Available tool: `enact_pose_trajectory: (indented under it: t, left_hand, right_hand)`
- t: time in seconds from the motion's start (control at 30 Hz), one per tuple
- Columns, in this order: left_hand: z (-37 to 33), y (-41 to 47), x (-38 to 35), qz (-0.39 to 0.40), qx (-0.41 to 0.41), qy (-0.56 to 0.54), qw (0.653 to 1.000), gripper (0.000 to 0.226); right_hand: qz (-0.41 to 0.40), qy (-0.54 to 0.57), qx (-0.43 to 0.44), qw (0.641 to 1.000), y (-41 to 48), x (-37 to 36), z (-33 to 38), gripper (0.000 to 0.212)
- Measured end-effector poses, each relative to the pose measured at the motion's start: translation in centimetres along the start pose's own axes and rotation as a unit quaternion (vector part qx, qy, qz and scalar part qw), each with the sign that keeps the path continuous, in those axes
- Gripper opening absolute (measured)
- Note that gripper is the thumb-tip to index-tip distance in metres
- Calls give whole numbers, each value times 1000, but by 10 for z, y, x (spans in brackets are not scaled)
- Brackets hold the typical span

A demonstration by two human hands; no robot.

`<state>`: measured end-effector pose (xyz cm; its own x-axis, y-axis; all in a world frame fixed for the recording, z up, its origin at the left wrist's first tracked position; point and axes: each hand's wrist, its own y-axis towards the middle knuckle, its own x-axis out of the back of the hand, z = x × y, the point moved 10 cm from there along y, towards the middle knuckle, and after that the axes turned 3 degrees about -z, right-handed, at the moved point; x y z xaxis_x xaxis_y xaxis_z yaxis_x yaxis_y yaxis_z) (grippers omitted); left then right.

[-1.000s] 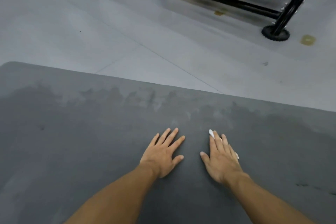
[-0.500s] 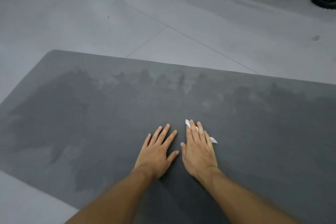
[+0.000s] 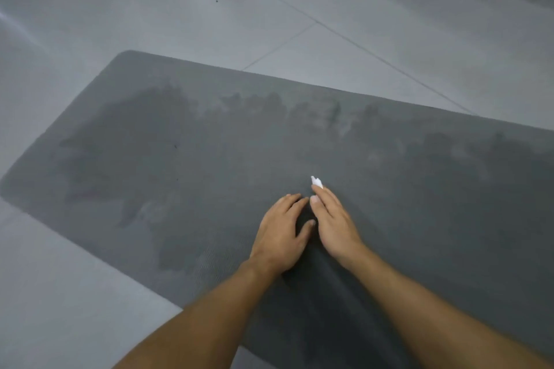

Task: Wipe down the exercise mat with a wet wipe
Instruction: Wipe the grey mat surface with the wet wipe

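A dark grey exercise mat (image 3: 186, 141) lies on the floor, with darker damp patches across its far half and left end. My left hand (image 3: 280, 234) rests palm down on the mat near its middle, fingers loosely bent. Right beside it, almost touching, is my right hand (image 3: 334, 225), tilted a little onto its edge with straight fingers. It presses a white wet wipe (image 3: 316, 181) onto the mat. Only a small corner of the wipe shows past the fingertips; the rest is hidden under the hand.
Pale grey floor tiles (image 3: 209, 9) surround the mat at the far side, left and near left. The mat's rounded left corner (image 3: 126, 54) is in view, and the mat runs out of frame to the right.
My right hand has slid left with the wipe until it nearly meets my left hand. The view has dropped down and left, so the gym rack is gone and the mat's left end shows.
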<state>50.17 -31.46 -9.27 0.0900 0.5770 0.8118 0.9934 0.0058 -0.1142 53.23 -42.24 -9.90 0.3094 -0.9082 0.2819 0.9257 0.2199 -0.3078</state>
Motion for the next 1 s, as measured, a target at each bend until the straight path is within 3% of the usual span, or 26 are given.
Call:
enact_pose_trajectory:
  t: [0.07, 0.17, 0.33, 0.43, 0.5, 0.6, 0.73, 0.9, 1.0]
  left_hand:
    - [-10, 5, 3, -15, 37, -122, 992, 33]
    - [-2, 11, 13, -73, 149, -285, 944, 18]
    - [9, 25, 25, -98, 225, -372, 895, 7]
    - [10, 23, 13, -52, 271, -485, 830, 10]
    - [7, 22, 3, -22, 283, -517, 807, 11]
    - [5, 19, -5, -11, 311, -536, 785, 22]
    - [-2, 17, -1, -1, 293, -527, 798, 23]
    - [-3, 17, 7, 11, 297, -571, 765, 9]
    - [-2, 18, 10, 14, 300, -563, 770, 10]
  right_hand:
    - [-18, 97, -51, 994, 4, -3, 7, 41]
    - [-52, 228, -138, 963, 6, 2, 12, 33]
    - [-65, 265, -127, 954, 14, 24, 17, 24]
    - [-60, 218, -142, 964, 11, 35, 8, 33]
    - [-56, 186, -137, 971, 7, 41, 3, 21]
    - [-66, 143, -118, 980, 4, 46, 4, 2]
    - [-85, 134, -121, 980, 4, 48, 3, 7]
    - [-102, 142, -119, 977, 5, 54, 7, 10]
    - [-107, 138, -117, 978, 5, 57, 11, 11]
